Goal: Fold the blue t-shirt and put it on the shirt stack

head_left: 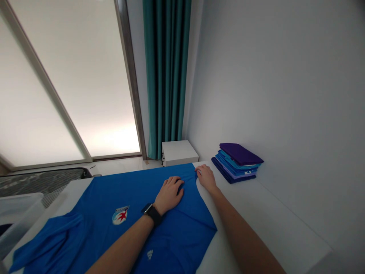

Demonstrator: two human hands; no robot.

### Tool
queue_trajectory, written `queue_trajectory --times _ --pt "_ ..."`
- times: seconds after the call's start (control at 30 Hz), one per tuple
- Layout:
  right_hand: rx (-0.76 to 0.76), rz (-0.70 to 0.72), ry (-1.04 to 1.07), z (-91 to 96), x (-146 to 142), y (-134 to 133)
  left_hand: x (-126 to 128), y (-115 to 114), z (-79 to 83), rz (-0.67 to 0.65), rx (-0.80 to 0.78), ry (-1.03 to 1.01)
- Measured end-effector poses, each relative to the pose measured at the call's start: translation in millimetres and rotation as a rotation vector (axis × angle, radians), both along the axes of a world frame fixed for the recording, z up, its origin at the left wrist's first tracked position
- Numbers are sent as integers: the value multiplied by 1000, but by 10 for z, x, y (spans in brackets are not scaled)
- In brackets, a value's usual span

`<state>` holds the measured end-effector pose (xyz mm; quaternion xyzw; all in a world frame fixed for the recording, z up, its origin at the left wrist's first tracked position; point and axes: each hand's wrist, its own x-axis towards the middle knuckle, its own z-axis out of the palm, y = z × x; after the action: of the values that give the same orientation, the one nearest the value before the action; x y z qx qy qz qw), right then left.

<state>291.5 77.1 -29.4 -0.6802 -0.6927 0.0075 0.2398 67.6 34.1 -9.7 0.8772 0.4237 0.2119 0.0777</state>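
A blue sports shirt (134, 205) with a round badge (120, 215) lies spread on a white table (265, 217). My left hand (170, 193), a dark watch on its wrist, rests flat on the shirt near its far edge, fingers stretched out. My right hand (205, 176) pinches the shirt's far right corner between its fingers. One sleeve (48, 239) lies bunched at the near left.
A stack of folded purple and blue clothes (237, 162) sits on the table against the wall at the right. A small white cabinet (179, 152) and a teal curtain (165, 76) stand beyond. A clear plastic bin (17, 213) is at the left.
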Motion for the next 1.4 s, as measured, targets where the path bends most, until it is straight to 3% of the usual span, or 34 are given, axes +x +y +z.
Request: queue_trajectory --times 0.37,0.63,0.83,0.93,1.1,1.4 --pt "18 31 24 -24 -6 -6 -1 28 -29 1 -28 -43" --pt "66 165 72 -94 -4 71 0 24 -17 -5 -23 -41" --pt "105 104 131 -117 59 82 2 28 -15 -2 -29 -40" --pt "118 146 125 -86 28 45 1 28 -19 -5 -19 -43" --pt "-10 336 -44 -89 -81 5 9 7 -16 -1 10 -30" --pt "-164 306 -116 -128 -57 28 -39 23 40 17 64 70"
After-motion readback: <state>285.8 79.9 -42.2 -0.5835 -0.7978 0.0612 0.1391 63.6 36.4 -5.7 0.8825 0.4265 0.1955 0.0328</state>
